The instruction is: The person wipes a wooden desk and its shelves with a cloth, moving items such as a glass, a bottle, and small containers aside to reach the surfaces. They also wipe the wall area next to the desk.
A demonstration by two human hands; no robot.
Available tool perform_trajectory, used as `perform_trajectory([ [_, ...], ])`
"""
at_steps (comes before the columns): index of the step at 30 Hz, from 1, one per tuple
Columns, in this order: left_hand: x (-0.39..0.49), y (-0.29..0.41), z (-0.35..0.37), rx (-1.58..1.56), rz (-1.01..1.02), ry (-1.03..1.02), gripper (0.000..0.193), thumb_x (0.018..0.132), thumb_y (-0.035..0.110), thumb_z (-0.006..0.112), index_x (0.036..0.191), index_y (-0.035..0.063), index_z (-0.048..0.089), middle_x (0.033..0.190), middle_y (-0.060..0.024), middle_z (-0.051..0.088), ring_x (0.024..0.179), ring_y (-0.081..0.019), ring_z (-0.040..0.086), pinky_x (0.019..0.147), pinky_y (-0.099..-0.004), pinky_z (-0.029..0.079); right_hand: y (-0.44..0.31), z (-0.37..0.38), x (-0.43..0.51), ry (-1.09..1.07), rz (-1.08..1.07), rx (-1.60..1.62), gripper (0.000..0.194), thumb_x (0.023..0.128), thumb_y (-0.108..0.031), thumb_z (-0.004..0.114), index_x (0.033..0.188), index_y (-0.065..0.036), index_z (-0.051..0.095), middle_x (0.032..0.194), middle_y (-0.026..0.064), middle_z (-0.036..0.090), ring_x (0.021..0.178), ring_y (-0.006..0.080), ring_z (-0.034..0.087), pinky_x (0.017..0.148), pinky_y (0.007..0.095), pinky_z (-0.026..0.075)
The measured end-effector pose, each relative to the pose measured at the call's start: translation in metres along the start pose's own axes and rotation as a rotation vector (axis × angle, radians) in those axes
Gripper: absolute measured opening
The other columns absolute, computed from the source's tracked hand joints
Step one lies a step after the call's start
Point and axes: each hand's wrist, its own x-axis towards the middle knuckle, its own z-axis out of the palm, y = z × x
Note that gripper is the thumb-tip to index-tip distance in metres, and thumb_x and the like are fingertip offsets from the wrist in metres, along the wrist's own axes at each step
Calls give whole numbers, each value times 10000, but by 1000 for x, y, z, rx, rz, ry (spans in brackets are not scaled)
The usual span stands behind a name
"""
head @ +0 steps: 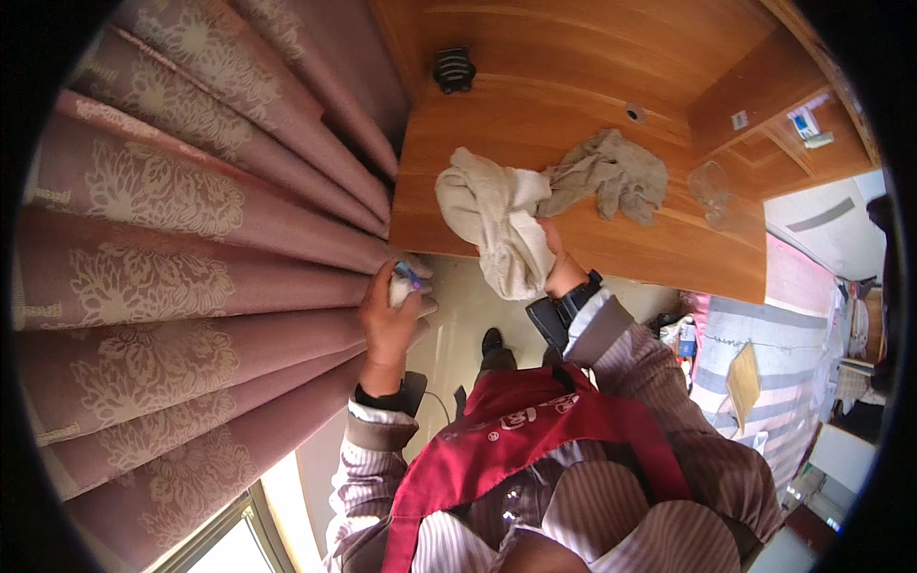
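In the head view, my left hand (385,315) is closed around a small white object (402,285) with blue and purple on it. Fingers cover most of that object, so its exact kind is unclear. It is held beside the folds of the mauve curtain (286,279). My right hand (564,265) grips a bunched cream cloth (494,215) at the near edge of the wooden desk (458,129). Part of the cream cloth rests on the desktop, and its lower end hangs past the edge. A crumpled grey-brown cloth (609,175) lies on the desk, touching the cream one.
A black ribbed object (454,70) stands at the desk's back left. Crumpled clear plastic (711,192) lies at its right, below a wooden shelf unit (766,118). A striped bed cover (774,358) with a wooden board (743,387) is on the right. Tiled floor (455,315) shows below.
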Motion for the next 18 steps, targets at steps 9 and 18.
perform_trajectory([
  [9, 59, -28, 96, 317, 108, -291, 537, 752, 91, 599, 1266, 84, 443, 998, -211, 601, 886, -381, 585, 731, -434, 473, -23, -28, -72, -90, -150, 147, 373, 819, -216, 546, 1125, -2, 554, 1019, 159, 621, 878, 270, 625, 797, 395, 515],
  [18, 31, 7, 111, 102, -189, -364, 617, 764, 225, 658, 1303, 71, 399, 1023, -223, 609, 894, -366, 606, 731, -406, 474, -70, 15, -21, 533, -770, -1260, 482, 706, -271, 685, 1049, 44, 563, 920, 161, 653, 828, 309, 633, 710, 391, 498],
])
